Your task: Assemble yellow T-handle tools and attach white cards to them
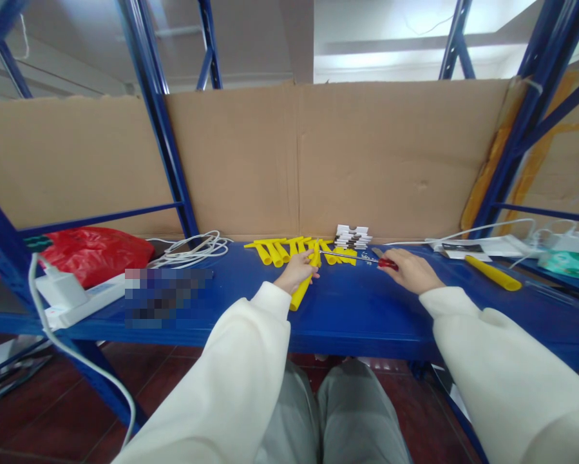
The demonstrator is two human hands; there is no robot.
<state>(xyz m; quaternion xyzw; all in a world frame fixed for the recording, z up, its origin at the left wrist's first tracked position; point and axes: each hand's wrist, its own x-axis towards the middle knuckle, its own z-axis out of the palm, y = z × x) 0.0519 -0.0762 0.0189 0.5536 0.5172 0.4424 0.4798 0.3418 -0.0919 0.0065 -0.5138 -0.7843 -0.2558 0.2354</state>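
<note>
My left hand (293, 273) is closed around a yellow plastic piece with a tube-like handle (299, 298), whose wide end points down toward me. My right hand (409, 269) grips the red handle of a screwdriver (350, 256). Its long metal shaft runs left, and the tip meets the upper part of the yellow piece; the exact contact is too small to make out. Behind my left hand lies a row of similar yellow pieces (271, 251). Flat yellow parts (346, 256) sit beside small metal bits (366, 256), perhaps screws, and a stack of white parts (353, 236).
A lone yellow tube (493, 274) rests on the blue shelf (366, 316) at the right. To the left are a red plastic bag (96, 252), coiled white cable (197, 248) and a white power strip (96, 301). Cardboard (366, 154) closes off the back between blue posts.
</note>
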